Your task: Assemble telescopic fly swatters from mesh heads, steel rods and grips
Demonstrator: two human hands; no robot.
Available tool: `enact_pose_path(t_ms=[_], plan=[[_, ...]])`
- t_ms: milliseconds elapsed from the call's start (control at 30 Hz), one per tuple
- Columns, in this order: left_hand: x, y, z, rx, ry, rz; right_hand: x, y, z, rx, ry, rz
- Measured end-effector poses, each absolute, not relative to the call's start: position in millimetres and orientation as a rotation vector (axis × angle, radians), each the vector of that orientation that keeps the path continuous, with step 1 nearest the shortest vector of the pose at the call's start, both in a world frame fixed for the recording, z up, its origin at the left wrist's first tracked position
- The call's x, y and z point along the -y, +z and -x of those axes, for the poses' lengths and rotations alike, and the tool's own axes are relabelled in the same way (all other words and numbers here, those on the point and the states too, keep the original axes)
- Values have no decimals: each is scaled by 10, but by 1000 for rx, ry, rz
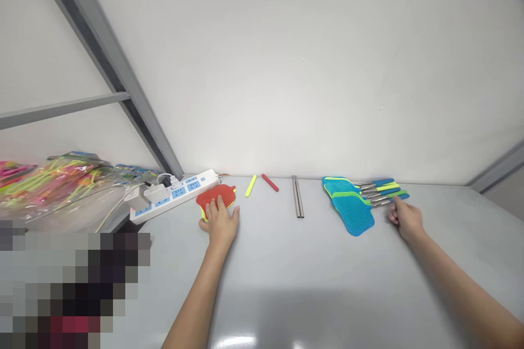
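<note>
Left hand [221, 223] — red swatter head [208, 196] beneath.

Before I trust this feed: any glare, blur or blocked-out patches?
Head view: white glare on the table near the bottom edge; bagged items at far left look smeared; coarse pixelation hides the lower-left corner; the red mesh piece and left hand look fairly sharp.

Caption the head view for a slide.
Left hand on a flat red mesh swatter head, right hand at coloured handles of blue mesh swatters, two silver metal tubes between.
</note>
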State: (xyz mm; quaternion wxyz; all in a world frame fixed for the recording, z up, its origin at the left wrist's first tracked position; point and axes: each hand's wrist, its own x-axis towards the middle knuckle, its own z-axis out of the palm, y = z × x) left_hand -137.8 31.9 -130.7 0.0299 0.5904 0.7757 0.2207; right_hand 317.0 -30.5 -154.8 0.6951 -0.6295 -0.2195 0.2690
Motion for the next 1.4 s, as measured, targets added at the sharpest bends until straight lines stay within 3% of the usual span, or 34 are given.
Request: enact_pose_path(t_ms=[567,1400], plan=[[-298,-1288,1329,-2471,775,-1933,477,-1567,-3185,246,430,1022],[-309,-1244,1448,-2169,1822,-1620,546,-1521,-3285,167,630,891]])
